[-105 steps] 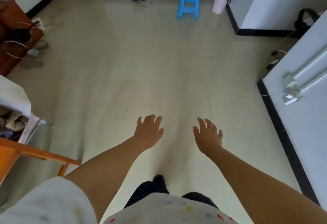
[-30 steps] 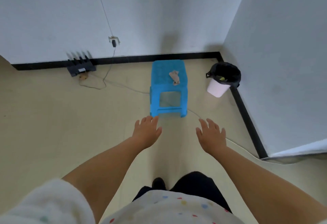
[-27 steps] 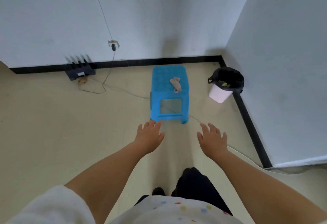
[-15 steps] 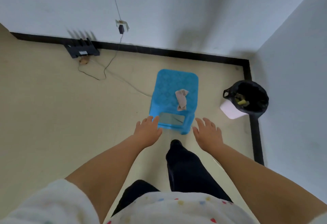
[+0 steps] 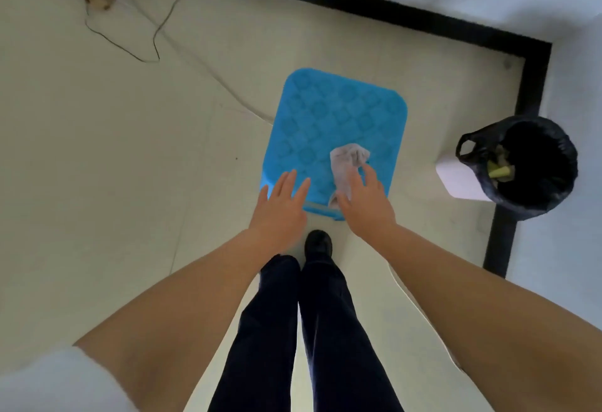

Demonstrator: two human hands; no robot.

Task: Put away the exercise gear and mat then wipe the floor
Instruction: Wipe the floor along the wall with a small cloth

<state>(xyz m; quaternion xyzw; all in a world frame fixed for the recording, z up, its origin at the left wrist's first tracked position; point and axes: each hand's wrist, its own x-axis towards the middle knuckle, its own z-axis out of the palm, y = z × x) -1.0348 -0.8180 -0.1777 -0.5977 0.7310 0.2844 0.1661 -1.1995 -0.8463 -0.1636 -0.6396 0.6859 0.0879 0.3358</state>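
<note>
A small grey cloth (image 5: 347, 164) lies crumpled on top of a blue stool (image 5: 329, 112). It sits near the stool's front edge, toward the front right corner. The stool stands on the floor (image 5: 114, 151), close to the corner of the room, with a bin (image 5: 534, 167) near its right side.

The cloth looks soft, thin and very light. It should bend and fold any way it is pulled, and it will not break. It is bunched up, so a pinch on the raised middle part would likely lift it all at once. One hand should be enough.

The right hand (image 5: 366, 203) reaches over the front edge of the stool with its grip apart, fingers spread and nothing held. The cloth lies just under and ahead of these fingers, partly hidden by them. I cannot tell if they touch it yet.

The left hand (image 5: 280, 213) is over the front left corner of the stool, beside the cloth and apart from it. Its grip is apart too, fingers straight and empty.
</note>
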